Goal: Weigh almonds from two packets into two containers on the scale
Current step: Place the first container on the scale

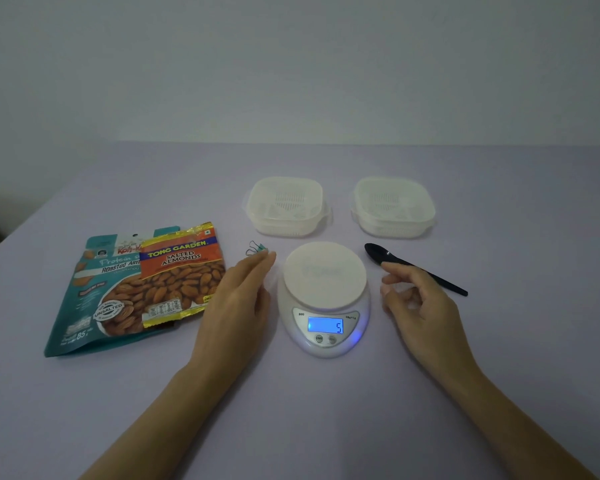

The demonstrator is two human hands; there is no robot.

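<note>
At frame centre, one scale [323, 299] reads 5 with a bare platter, so untared weights may come out wrong. Two almond packets [132, 289] lie left, two empty containers [286, 206] above. The left hand [238, 299] and right hand [420, 299] flank it, fingers loosely curled, holding nothing; one spoon [413, 268], one clip [256, 249].

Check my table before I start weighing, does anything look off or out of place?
One thing: the scale display shows 5 though its platform is bare, so it probably needs zeroing. The salted almonds packet lies overlapping the teal roasted almonds pouch. Nothing looks spilled or damaged.
</note>
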